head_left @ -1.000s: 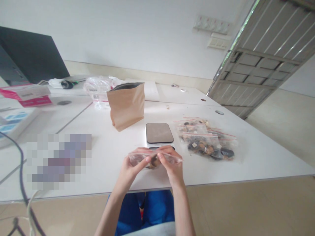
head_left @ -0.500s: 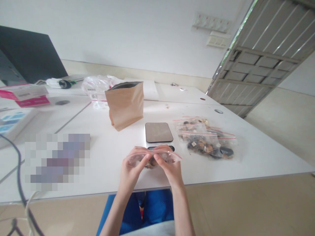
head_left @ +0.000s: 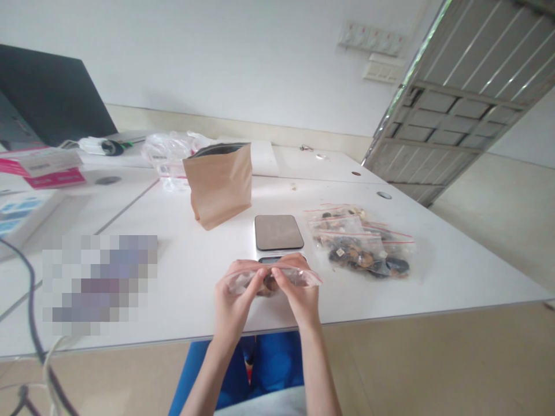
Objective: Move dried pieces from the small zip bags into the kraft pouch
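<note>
A clear zip-lock bag [head_left: 306, 277] with a reddish strip along its top edge is held between both hands near the table's front edge. My left hand [head_left: 234, 294] pinches the left part of that edge, thumb toward the middle. Close beside it, my right hand [head_left: 299, 294] pinches the other part, the two thumb tips nearly meeting. Brown and dark small pieces [head_left: 267, 287] show through the plastic; their kind is unclear. Just beyond the hands lies a digital scale [head_left: 280, 232], its front display partly covered by my fingers.
Several filled zip-lock bags [head_left: 362, 245] lie in a pile right of the scale. Behind it on the left stands an open brown paper pouch [head_left: 223, 188]. Clear plastic packaging [head_left: 167, 156], pink boxes [head_left: 54, 167] and a monitor [head_left: 56, 95] are farther left. A cable [head_left: 32, 300] hangs at the left edge.
Both hands keep their pinch on the zip-lock bag, with only a very slight shift of the fingers. The whole view has drifted a little; the things on the table stay put.
</note>
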### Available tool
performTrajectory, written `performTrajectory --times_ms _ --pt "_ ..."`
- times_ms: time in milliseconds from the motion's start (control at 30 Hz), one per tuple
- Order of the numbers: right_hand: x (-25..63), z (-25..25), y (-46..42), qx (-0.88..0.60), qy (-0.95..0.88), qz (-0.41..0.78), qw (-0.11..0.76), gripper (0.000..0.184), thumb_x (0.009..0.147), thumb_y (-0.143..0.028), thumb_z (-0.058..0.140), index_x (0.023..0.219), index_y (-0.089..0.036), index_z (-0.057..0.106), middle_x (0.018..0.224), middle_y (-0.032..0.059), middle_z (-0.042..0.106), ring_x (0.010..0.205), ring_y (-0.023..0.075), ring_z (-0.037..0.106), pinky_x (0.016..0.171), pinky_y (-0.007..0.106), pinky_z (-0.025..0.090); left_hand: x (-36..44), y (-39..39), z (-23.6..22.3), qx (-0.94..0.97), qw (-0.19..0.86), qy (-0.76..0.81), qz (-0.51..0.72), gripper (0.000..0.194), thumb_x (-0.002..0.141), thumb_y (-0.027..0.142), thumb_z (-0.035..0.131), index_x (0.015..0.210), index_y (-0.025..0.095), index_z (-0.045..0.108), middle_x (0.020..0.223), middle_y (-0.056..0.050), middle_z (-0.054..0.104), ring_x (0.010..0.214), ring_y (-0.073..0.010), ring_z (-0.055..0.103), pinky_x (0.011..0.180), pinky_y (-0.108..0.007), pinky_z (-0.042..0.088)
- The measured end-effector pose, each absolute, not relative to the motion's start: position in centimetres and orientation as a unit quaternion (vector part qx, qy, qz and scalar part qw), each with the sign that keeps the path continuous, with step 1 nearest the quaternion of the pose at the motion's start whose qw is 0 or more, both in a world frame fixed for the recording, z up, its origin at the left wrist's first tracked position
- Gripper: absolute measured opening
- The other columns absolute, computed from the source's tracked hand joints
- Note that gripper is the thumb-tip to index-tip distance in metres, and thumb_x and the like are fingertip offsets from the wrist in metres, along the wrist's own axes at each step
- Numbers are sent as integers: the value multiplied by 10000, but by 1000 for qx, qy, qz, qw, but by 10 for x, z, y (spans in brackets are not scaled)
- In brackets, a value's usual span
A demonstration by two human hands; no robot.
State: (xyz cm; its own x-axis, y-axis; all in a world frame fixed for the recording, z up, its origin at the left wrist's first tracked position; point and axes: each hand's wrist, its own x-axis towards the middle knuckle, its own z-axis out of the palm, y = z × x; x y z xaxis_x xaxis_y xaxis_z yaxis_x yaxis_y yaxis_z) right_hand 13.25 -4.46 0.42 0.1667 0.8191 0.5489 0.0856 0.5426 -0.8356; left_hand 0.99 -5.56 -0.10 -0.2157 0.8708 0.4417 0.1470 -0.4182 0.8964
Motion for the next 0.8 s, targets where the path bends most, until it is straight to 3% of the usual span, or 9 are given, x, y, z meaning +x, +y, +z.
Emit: performTrajectory --times_ms 200,600,800 --pt "136 6 -45 -384 -596 334 621 106 767 -254 696 848 -225 757 843 46 681 844 190 636 766 309 528 2 -52 -1 567 275 446 636 132 779 324 687 741 201 717 781 -49 707 768 -181 648 718 -286 520" --pt "129 4 -43 -383 -566 349 641 80 763 -272 686 734 -209 725 771 40 643 790 176 617 728 300 530 2 -56 -1 612 183 456 620 111 800 294 653 780 225 737 772 -36 723 706 -168 660 665 -272 526" --pt "117 5 -46 -387 -554 283 680 63 763 -198 646 701 -203 634 736 16 598 706 143 599 663 275 525 8 -58 -1 615 171 462 616 92 814 265 642 820 218 720 805 -33 716 742 -162 655 692 -260 513"
